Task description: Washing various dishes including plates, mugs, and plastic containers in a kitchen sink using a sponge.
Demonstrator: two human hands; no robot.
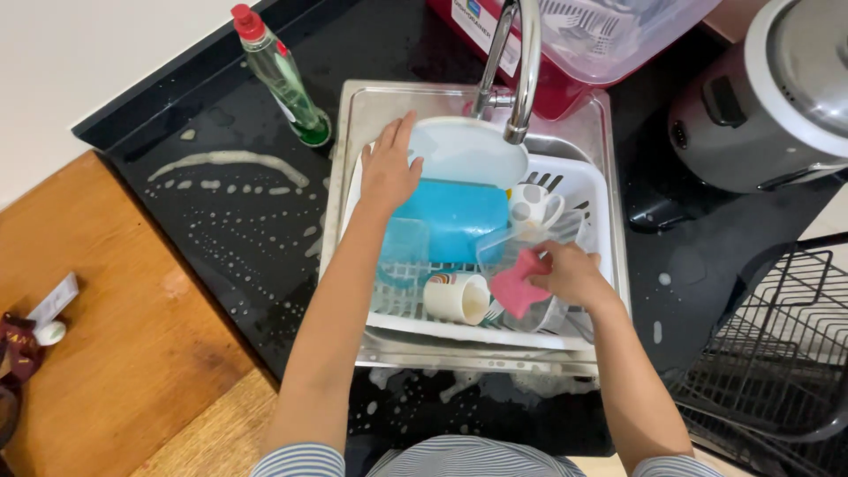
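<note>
A white slotted basin point(590, 190) sits in the steel sink point(371, 102) and holds dishes. My left hand point(389, 168) rests on the rim of a white plate point(473, 150) that stands under the tap point(521, 71). A blue container point(455, 216) lies just below that hand. My right hand point(572, 274) grips a pink sponge point(517, 284) and presses it against a clear plastic container point(521, 243). A white mug point(534, 205) and a striped cup point(455, 296) lie in the basin nearby.
A green dish-soap bottle point(284, 78) stands left of the sink on the black wet counter point(247, 221) flecked with suds. A steel cooker point(768, 97) stands at the right, a black wire rack point(777, 353) below it, a red-based bin point(565, 53) behind the tap.
</note>
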